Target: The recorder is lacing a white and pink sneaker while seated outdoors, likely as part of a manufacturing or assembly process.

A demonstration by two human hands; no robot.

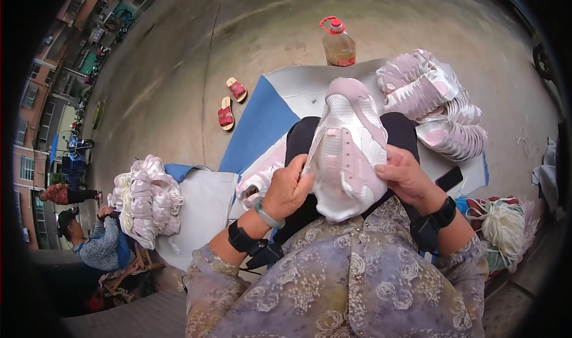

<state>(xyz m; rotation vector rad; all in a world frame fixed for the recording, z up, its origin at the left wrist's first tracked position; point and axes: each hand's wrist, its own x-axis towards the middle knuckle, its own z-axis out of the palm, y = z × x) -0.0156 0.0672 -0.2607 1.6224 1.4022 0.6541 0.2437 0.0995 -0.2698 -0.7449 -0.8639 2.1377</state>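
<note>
A white and pink shoe upper (pixel 342 153) lies across my lap, its toe pointing away from me. My left hand (pixel 290 190) pinches its left edge between thumb and fingers. On the opposite edge, my right hand (pixel 407 180) grips the upper with the thumb on top. The row of lace holes down its middle shows no lace. Left of my left hand, another pink and white upper (pixel 257 183) rests partly hidden beside my leg. Stacks of nested pink and white uppers (pixel 438 103) lie on the sheet at the far right.
A bundle of uppers (pixel 149 201) sits at left, near a seated person (pixel 95 243). Red slippers (pixel 226 113) and an oil bottle (pixel 339 44) stand ahead on concrete. A phone (pixel 449 178) and a bundle of white laces (pixel 503 234) are at right. A blue-white sheet (pixel 256 114) spreads beneath.
</note>
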